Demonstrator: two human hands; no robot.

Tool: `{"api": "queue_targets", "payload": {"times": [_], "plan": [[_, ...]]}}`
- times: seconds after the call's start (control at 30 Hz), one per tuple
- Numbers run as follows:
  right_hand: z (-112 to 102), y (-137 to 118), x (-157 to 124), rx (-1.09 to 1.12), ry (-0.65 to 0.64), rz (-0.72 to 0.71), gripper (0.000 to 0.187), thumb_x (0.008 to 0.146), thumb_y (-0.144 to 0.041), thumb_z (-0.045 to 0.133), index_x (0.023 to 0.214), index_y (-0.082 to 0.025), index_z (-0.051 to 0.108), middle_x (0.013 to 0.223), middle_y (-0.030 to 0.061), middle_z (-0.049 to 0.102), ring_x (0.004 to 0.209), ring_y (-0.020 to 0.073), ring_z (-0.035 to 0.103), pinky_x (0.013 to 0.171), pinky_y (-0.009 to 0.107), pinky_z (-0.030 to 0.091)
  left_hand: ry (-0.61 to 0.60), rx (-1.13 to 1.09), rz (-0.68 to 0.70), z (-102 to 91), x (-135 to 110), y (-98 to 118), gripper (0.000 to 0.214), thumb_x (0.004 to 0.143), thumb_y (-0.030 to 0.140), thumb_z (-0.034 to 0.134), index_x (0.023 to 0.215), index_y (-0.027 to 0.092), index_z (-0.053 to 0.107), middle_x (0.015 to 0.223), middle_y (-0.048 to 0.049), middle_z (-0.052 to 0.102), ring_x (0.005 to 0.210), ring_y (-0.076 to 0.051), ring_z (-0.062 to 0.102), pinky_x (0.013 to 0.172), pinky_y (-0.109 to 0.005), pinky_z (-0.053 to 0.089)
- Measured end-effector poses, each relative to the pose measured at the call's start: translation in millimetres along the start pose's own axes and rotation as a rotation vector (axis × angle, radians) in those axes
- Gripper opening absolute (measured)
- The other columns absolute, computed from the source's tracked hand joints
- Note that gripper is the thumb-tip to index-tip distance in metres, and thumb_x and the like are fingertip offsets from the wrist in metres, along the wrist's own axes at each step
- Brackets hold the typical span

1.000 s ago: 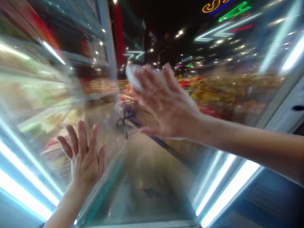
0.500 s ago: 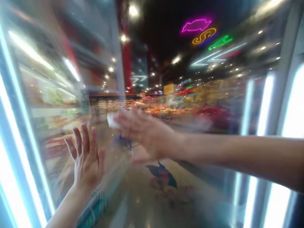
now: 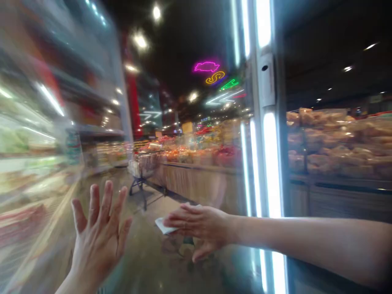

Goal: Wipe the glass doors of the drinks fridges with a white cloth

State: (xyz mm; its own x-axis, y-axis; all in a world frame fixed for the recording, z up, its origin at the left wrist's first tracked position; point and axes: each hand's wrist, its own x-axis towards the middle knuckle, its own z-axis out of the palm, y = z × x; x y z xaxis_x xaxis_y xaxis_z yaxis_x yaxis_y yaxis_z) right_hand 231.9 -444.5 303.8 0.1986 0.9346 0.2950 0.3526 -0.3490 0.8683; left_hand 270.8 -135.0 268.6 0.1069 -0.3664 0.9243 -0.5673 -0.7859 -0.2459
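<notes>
My right hand (image 3: 197, 226) lies flat against a glass door (image 3: 190, 179), fingers pointing left, pressing a small white cloth (image 3: 163, 225) to the pane. The cloth shows only at my fingertips. My left hand (image 3: 98, 232) is raised at the lower left with its fingers spread, palm against the same glass and holding nothing. The door's lit frame (image 3: 269, 163) runs upright just right of my right wrist.
A shop aisle shows in the glass: a shopping trolley (image 3: 142, 167), long produce displays (image 3: 202, 157), neon signs (image 3: 214, 73) overhead. Blurred lit shelves (image 3: 27, 163) stand at the left. Packed goods (image 3: 337, 139) fill shelves right of the frame.
My right hand has slid down the glass with the cloth, from high up to lower centre. My left hand stays on the pane. The view has swung, bringing the door frame in at right.
</notes>
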Motion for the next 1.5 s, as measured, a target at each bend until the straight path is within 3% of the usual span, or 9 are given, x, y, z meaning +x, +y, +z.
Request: {"api": "queue_targets", "payload": {"times": [0.2, 0.37, 0.53, 0.73, 0.8, 0.93, 1.13, 1.33, 1.5], "plan": [[-33, 72, -58, -0.046, 0.188, 0.749, 0.098, 0.098, -0.070, 0.038, 0.165, -0.022, -0.015, 0.175, 0.0082, -0.005, 0.162, 0.0291, -0.006, 0.131, 0.062, 0.009, 0.085, -0.040, 0.091, 6.9, 45, 43, 0.076, 0.100, 0.040, 0.047, 0.166, 0.033, 0.010, 0.174, -0.0004, 0.008, 0.163, -0.025, 0.000, 0.131, -0.056, -0.008], [-31, 67, -93, 0.064, 0.017, 0.419, 0.106, 0.091, -0.079, 0.043, 0.167, -0.024, -0.007, 0.175, 0.0064, 0.002, 0.162, 0.0314, 0.006, 0.130, 0.059, 0.020, 0.117, -0.071, 0.184, 14.0, 87, 74, 0.072, 0.101, 0.047, 0.045, 0.165, 0.033, 0.015, 0.173, -0.0014, 0.017, 0.162, -0.023, 0.004, 0.132, -0.054, -0.007], [-37, 115, -100, -0.078, 0.306, 0.924, 0.089, 0.101, -0.061, 0.037, 0.165, -0.027, -0.016, 0.174, 0.0041, -0.009, 0.161, 0.0365, 0.000, 0.129, 0.068, 0.013, 0.119, -0.046, 0.229, 18.8, 113, 79, 0.071, 0.101, 0.047, 0.046, 0.165, 0.030, 0.019, 0.171, -0.0057, 0.025, 0.162, -0.025, 0.008, 0.132, -0.057, -0.004], [-40, 103, -80, 0.079, 0.056, 0.465, 0.103, 0.093, -0.079, 0.038, 0.166, -0.024, -0.010, 0.175, 0.0071, 0.004, 0.162, 0.0309, 0.006, 0.131, 0.061, 0.017, 0.140, 0.003, 0.252, 16.6, 121, 62, 0.070, 0.102, 0.042, 0.043, 0.165, 0.031, 0.016, 0.172, -0.0058, 0.025, 0.162, -0.027, 0.009, 0.132, -0.058, 0.000], [-44, 124, -74, 0.027, 0.136, 0.582, 0.096, 0.097, -0.073, 0.038, 0.166, -0.028, -0.011, 0.175, 0.0054, 0.003, 0.162, 0.0308, 0.006, 0.131, 0.062, 0.016, 0.144, 0.003, 0.229, 13.9, 119, 52, 0.071, 0.101, 0.042, 0.045, 0.165, 0.032, 0.015, 0.172, -0.0059, 0.025, 0.162, -0.028, 0.010, 0.132, -0.059, 0.000], [-43, 143, -43, -0.066, 0.339, 0.800, 0.090, 0.101, -0.064, 0.038, 0.165, -0.028, -0.015, 0.175, 0.0080, -0.003, 0.162, 0.0349, 0.001, 0.129, 0.069, 0.011, 0.120, -0.020, 0.142, 8.1, 111, 26, 0.071, 0.100, 0.047, 0.048, 0.164, 0.036, 0.018, 0.173, -0.0050, 0.021, 0.162, -0.030, 0.009, 0.131, -0.062, 0.000], [-28, 89, 44, 0.124, -0.022, 0.083, 0.100, 0.096, -0.072, 0.039, 0.165, -0.023, -0.014, 0.174, 0.0012, 0.010, 0.162, 0.0180, 0.007, 0.136, 0.042, 0.016, 0.103, 0.071, 0.069, -9.3, 87, -25, 0.073, 0.101, 0.040, 0.049, 0.165, 0.035, 0.013, 0.173, -0.0061, 0.020, 0.162, -0.029, 0.006, 0.131, -0.060, 0.000], [-40, 149, 158, 0.035, 0.211, 0.446, 0.100, 0.097, -0.073, 0.040, 0.167, -0.014, 0.002, 0.175, 0.0135, 0.002, 0.162, 0.0338, -0.001, 0.131, 0.062, 0.003, 0.110, 0.182, -0.022, -26.7, 54, -84, 0.075, 0.101, 0.028, 0.049, 0.165, 0.032, 0.010, 0.174, -0.0085, 0.015, 0.162, -0.030, 0.002, 0.130, -0.063, 0.002], [-25, 115, 214, 0.062, 0.061, -0.069, 0.097, 0.096, -0.075, 0.037, 0.164, -0.008, 0.020, 0.174, 0.0129, 0.014, 0.162, 0.0266, 0.008, 0.135, 0.046, 0.006, 0.154, 0.198, -0.083, -39.0, 37, -119, 0.076, 0.102, 0.028, 0.048, 0.165, 0.033, 0.006, 0.175, -0.0084, 0.010, 0.162, -0.030, -0.002, 0.129, -0.064, 0.000]]}}
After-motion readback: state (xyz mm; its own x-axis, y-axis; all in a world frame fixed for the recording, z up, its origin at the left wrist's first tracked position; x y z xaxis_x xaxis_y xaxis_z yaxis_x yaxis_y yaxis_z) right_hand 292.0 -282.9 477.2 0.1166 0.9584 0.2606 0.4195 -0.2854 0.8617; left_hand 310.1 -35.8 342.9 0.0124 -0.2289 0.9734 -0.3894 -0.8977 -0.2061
